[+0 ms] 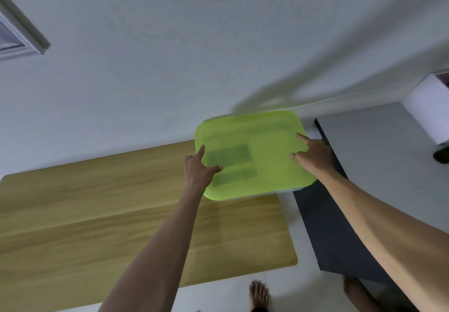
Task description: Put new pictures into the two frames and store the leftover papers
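Head view puts both your hands on a translucent lime-green plastic box lid with rounded corners (252,156), just right of centre, where dark rectangles show faintly through the plastic. Your left hand (198,168) holds the lid's nine o'clock edge, forefinger stretched up along the rim, thumb lying across the top; you cannot tell what the other fingers do beneath. Your right hand (313,152) rests at its three o'clock side, forefinger and thumb spread flat on the plastic, the other fingers hidden behind the edge. Below, toward seven o'clock, lies a light wood-grain tabletop with rounded corners (97,214). A dark grey slab-like surface (323,226) runs along at four o'clock. Pale grey wall (194,44) fills the upper half, with a white moulded frame corner (21,37) at ten o'clock and a white cylindrical roll (430,112) at two o'clock. Your bare feet (258,296) stand on pale floor at six o'clock.
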Available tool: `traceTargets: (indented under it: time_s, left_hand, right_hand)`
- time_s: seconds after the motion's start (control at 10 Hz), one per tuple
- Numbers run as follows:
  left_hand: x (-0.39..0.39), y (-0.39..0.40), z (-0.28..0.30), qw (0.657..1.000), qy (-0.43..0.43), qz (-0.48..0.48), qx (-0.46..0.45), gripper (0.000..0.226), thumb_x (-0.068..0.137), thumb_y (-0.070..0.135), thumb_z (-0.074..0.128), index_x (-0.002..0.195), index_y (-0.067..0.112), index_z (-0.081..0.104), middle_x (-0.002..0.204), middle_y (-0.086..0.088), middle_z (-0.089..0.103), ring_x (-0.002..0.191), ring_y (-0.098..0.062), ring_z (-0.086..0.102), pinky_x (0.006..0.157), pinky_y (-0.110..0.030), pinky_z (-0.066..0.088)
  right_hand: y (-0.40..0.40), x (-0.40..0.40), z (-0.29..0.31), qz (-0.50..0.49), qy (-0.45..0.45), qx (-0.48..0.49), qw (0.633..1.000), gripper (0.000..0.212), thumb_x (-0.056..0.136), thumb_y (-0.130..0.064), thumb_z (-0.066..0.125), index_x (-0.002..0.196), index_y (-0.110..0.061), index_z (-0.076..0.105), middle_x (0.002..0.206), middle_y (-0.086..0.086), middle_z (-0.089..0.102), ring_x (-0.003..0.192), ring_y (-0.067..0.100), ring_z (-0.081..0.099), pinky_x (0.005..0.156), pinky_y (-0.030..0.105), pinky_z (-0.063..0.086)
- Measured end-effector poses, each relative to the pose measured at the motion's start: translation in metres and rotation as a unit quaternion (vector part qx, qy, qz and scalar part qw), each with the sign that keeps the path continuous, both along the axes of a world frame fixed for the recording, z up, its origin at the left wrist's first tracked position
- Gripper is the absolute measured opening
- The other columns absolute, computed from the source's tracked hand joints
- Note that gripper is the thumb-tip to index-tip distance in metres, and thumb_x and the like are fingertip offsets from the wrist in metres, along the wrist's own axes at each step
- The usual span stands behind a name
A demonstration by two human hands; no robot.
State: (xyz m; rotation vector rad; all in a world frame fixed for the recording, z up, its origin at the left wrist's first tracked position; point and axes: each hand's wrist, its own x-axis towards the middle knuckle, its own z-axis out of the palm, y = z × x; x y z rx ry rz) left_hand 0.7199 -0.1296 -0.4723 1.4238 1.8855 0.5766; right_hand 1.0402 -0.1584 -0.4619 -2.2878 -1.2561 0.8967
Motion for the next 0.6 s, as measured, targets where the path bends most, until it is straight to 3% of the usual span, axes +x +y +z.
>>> traceTargets:
  time_s: [0.1,0.2,0.5,0.6]
  left_hand:
    - [0.004,0.004,-0.002,0.999,0.033,0.002,-0.015,0.099,0.068,0.033,0.09,0.153,0.028,0.039,0.129,-0.01,0.047,0.125,-0.031,0.047,0.106,-0.043,0.039]
    - [0.006,0.005,-0.004,0.997,0.069,0.004,-0.038,0.1,0.068,0.037,0.089,0.153,0.032,0.037,0.133,-0.009,0.047,0.129,-0.033,0.044,0.109,-0.05,0.036]
    - [0.005,0.005,-0.007,0.998,0.038,-0.005,-0.04,0.1,0.071,0.033,0.088,0.155,0.031,0.034,0.133,-0.011,0.04,0.13,-0.036,0.038,0.112,-0.049,0.036]
    - [-0.001,0.003,-0.004,0.999,0.026,-0.009,-0.034,0.098,0.073,0.035,0.087,0.155,0.028,0.034,0.133,-0.011,0.04,0.131,-0.035,0.037,0.112,-0.047,0.036]
  right_hand:
    - [0.001,-0.001,-0.005,0.0,0.006,-0.011,1.0,0.073,0.086,-0.033,0.072,0.151,-0.044,0.04,0.154,0.009,0.034,0.142,0.04,0.031,0.116,0.05,0.033]
    - [-0.001,-0.003,-0.005,0.008,-0.002,-0.008,1.0,0.071,0.089,-0.031,0.071,0.152,-0.04,0.04,0.152,0.009,0.033,0.144,0.038,0.026,0.114,0.045,0.029]
    - [-0.005,-0.01,0.003,0.015,-0.048,-0.041,0.998,0.069,0.093,-0.036,0.064,0.154,-0.042,0.033,0.156,0.009,0.029,0.144,0.036,0.022,0.112,0.054,0.032]
    - [-0.005,-0.018,0.009,0.001,-0.079,-0.017,0.997,0.065,0.092,-0.034,0.063,0.152,-0.038,0.038,0.158,0.008,0.026,0.145,0.033,0.02,0.112,0.054,0.03]
